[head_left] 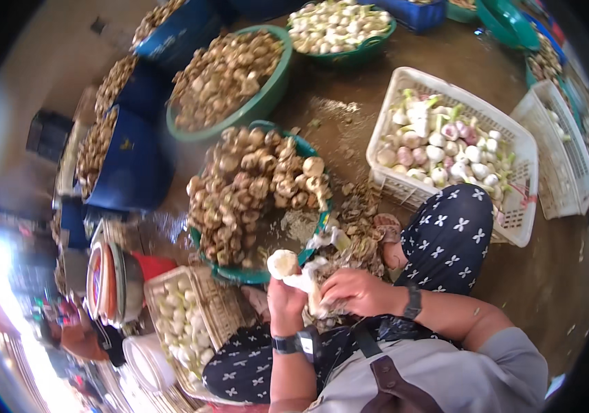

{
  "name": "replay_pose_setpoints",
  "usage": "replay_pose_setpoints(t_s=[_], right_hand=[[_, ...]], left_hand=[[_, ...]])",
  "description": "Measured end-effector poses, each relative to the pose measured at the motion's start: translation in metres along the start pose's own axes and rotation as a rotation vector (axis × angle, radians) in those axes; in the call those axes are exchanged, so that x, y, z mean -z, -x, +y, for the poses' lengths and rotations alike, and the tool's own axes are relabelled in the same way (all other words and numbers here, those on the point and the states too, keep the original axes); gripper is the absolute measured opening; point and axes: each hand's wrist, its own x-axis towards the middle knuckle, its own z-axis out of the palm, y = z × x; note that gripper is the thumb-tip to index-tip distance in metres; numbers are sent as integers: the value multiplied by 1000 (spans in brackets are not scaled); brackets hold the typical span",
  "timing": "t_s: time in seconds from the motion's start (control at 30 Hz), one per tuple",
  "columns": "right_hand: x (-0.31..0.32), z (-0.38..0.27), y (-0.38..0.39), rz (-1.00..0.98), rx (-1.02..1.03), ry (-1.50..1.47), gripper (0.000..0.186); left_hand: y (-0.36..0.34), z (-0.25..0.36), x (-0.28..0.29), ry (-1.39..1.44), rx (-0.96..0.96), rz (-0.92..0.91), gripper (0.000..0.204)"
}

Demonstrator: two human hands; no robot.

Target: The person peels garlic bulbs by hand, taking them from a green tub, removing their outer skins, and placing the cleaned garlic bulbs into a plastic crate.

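Note:
My left hand (285,303) grips a pale, peeled garlic bulb (282,262) just above my lap. My right hand (354,292) is closed on loose white skin (310,282) hanging from the same bulb, right beside the left hand. Both hands are over a heap of brown peelings (358,234) on the ground between my knees. Directly ahead stands a green basin (246,275) heaped with unpeeled brownish garlic bulbs (253,182). A dark watch sits on each wrist.
A white slotted crate (519,227) of peeled white and purple bulbs stands at the right, a similar crate (226,310) at my left knee. More green basins (267,96) and blue tubs (136,172) of garlic fill the wet brown floor behind.

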Motion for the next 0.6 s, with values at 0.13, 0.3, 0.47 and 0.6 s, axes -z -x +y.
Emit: replay_pose_setpoints(t_s=[0.13, 0.3, 0.47, 0.6], right_hand=[[30, -6, -9, 385, -221, -543, 10], [45, 15, -26, 339, -433, -605, 19], [21, 43, -6, 38, -230, 704, 27], [93, -20, -57, 784, -179, -922, 18]], left_hand=[[30, 26, 21, 173, -34, -52, 29], [43, 40, 22, 262, -37, 26, 35], [71, 127, 133, 696, -635, 127, 35], [76, 149, 66, 731, -696, 578, 62]])
